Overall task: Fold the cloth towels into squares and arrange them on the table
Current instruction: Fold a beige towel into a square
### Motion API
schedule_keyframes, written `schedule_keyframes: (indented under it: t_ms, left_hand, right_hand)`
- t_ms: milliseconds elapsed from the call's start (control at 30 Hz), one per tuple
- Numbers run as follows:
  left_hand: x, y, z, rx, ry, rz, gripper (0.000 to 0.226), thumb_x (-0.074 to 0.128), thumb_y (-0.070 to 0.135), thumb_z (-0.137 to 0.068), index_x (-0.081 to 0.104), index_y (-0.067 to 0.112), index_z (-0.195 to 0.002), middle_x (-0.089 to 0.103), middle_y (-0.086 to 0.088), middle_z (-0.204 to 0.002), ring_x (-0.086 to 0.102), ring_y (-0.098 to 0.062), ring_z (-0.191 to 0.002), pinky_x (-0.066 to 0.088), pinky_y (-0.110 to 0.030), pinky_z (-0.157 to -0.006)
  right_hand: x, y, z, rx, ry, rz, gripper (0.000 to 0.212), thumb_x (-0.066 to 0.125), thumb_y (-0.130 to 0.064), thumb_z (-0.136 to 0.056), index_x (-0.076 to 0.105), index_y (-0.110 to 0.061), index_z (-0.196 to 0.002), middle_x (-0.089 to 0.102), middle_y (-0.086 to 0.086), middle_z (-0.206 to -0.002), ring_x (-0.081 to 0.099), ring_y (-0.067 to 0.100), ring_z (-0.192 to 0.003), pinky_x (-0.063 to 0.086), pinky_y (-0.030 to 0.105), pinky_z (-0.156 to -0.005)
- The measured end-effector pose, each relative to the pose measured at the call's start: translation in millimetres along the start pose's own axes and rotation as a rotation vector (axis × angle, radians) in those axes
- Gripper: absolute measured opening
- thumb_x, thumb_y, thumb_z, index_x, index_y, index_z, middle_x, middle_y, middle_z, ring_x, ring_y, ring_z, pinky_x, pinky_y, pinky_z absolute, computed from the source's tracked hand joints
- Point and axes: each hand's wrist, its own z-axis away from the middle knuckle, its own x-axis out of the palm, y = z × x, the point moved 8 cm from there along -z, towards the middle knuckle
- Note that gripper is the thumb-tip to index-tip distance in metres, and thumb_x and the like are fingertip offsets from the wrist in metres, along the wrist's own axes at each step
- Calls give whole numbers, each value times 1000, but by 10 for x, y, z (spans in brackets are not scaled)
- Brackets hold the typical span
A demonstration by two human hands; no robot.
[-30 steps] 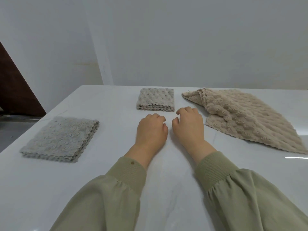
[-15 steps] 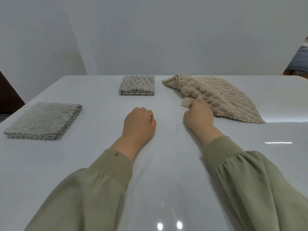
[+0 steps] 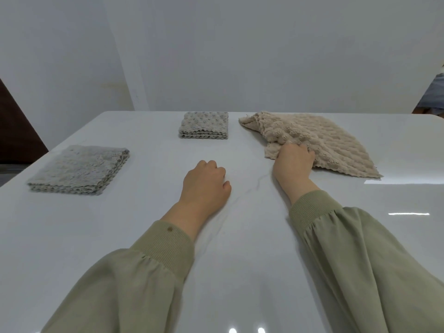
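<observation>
Three towels lie on the white tabletop (image 3: pixel 144 236). Two are already folded into squares: a flat grey towel (image 3: pixel 79 168) at the left, and a small nubbly grey towel (image 3: pixel 204 124) at the far middle, both well apart from each other, which looks like deliberate spacing for the arrangement. The beige towel (image 3: pixel 319 140) at the far right is unfolded and rumpled, with one corner turned over toward the far edge.

The right hand (image 3: pixel 293 162) rests on the near-left edge of the beige towel, fingers curled down into the cloth and gripping it, probably to drag it closer or lift an edge for the first fold. The left hand (image 3: pixel 204 182) sits on the bare tabletop between the folded towels and the beige one, loosely curled with knuckles up and holding nothing; it seems to wait until a second corner needs pinning.

Nothing blocks the open stretch in front of the person. The small folded towel lies just beside the beige towel's turned corner, so a careless pull could brush it.
</observation>
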Motion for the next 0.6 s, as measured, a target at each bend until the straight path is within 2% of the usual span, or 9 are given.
schedule_keyframes:
  t_ms: [200, 333, 400, 500, 533, 600]
  left_hand:
    - [-7, -17, -6, 5, -6, -18, 33, 40, 33, -93, 61, 14, -109, 56, -1, -109, 46, -21, -103, 44, -35, -78]
    - [5, -25, -5, 8, -7, -10, 32, 39, 32, -94, 60, 14, -109, 55, -2, -110, 45, -21, -103, 44, -35, -79]
    - [10, -23, -11, 8, -3, -9, 33, 39, 32, -94, 60, 14, -110, 55, -1, -110, 45, -21, -104, 44, -35, -79]
    - [17, -40, -17, 6, 13, 13, 32, 40, 32, -93, 61, 15, -111, 56, -1, -110, 45, -21, -104, 44, -34, -79]
    - [27, -53, -15, 5, 16, 35, 32, 41, 32, -93, 61, 15, -112, 56, 0, -111, 45, -21, -104, 44, -34, -80]
    - [31, -108, -9, -13, 27, 139, 29, 45, 28, -92, 63, 16, -113, 57, 0, -113, 46, -20, -107, 42, -31, -84]
  right_hand:
    - [20, -9, 31, 8, -33, 60, 27, 47, -5, -87, 59, -7, -111, 61, 12, -116, 42, 32, -121, 32, 43, -97]
    - [19, -36, 32, -12, -50, 92, 25, 48, -6, -87, 61, -10, -109, 64, 10, -111, 46, 31, -117, 33, 42, -96]
    - [3, -58, 41, -40, -39, 94, 31, 48, -4, -83, 60, -10, -112, 65, 10, -108, 47, 32, -114, 33, 42, -97]
    - [-55, -79, 55, -70, 57, -2, 32, 49, -6, -82, 57, -8, -113, 60, 13, -110, 47, 31, -111, 32, 40, -92]
    - [-102, -111, 65, -100, 116, -64, 25, 49, -7, -84, 58, -6, -107, 59, 14, -109, 48, 31, -108, 32, 39, -87]
    - [-257, -255, 115, -245, 274, -175, 10, 54, -2, -80, 57, -2, -89, 59, 15, -92, 52, 33, -91, 28, 34, -73]
